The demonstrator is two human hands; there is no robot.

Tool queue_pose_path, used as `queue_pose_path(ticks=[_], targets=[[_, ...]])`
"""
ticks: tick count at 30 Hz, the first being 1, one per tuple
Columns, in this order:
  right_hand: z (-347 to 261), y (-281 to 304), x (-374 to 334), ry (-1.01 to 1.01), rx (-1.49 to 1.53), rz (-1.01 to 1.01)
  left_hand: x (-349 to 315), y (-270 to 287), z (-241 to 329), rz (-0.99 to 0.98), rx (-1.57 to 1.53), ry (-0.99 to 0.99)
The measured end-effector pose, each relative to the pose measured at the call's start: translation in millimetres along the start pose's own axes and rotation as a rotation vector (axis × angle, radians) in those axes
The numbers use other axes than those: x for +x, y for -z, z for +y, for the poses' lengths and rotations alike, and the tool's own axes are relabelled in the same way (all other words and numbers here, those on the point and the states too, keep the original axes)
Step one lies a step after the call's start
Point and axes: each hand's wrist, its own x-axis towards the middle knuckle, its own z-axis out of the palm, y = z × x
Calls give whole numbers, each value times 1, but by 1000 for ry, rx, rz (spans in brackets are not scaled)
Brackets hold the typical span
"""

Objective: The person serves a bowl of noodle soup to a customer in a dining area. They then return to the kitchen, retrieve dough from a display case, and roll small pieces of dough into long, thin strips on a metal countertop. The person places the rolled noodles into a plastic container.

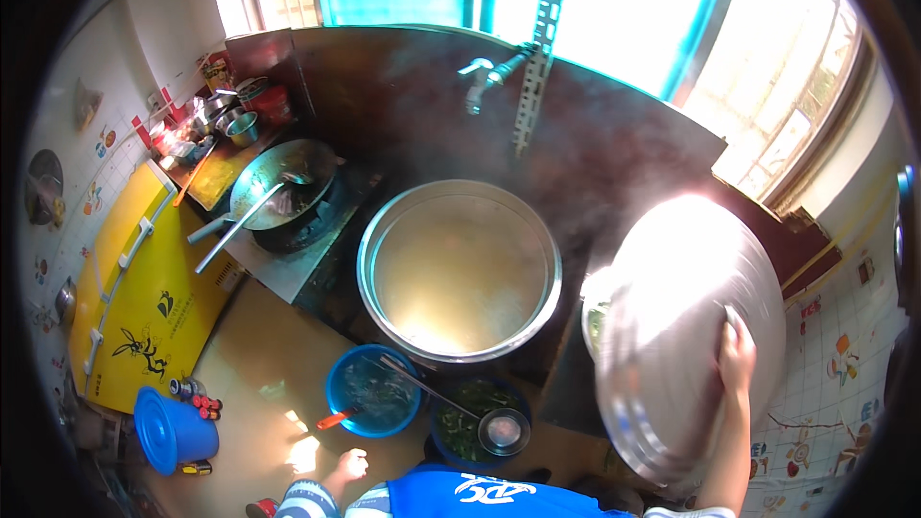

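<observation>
My right hand (737, 355) grips the handle of a large round metal lid (672, 317), tilted up at the right and slightly blurred. A big steel pot (460, 358) stands uncovered in the middle, holding cloudy yellowish liquid, with steam around it. Low at the left, my left hand (351, 465) hangs with its fingers curled in and nothing visible in them. Closest to it is a blue basin (332, 391) of water, with an orange-handled utensil (336, 418) at its edge. A long-handled ladle (504, 432) lies across a dark basin of leafy greens (459, 430).
A wok (264, 177) with a long-handled utensil sits on the left burner. Behind the pot, a tap (489, 82) juts from the wall. A yellow chest freezer (173, 297) and a blue bucket (182, 434) stand left. Bowls (243, 128) crowd the far-left corner.
</observation>
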Motion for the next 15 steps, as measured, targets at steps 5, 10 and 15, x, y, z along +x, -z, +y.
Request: queue_pose_path(ticks=[5, 10, 15], targets=[[-131, -252, 47, 576, -207, -366, -28, 56, -19, 176, -72, 221], [-241, -418, 10, 507, -403, -629, -46, 72, -76, 100, -299, 327], [-212, -531, -11, 474, -145, -689, -53, 71, -68, 138, -181, 432]])
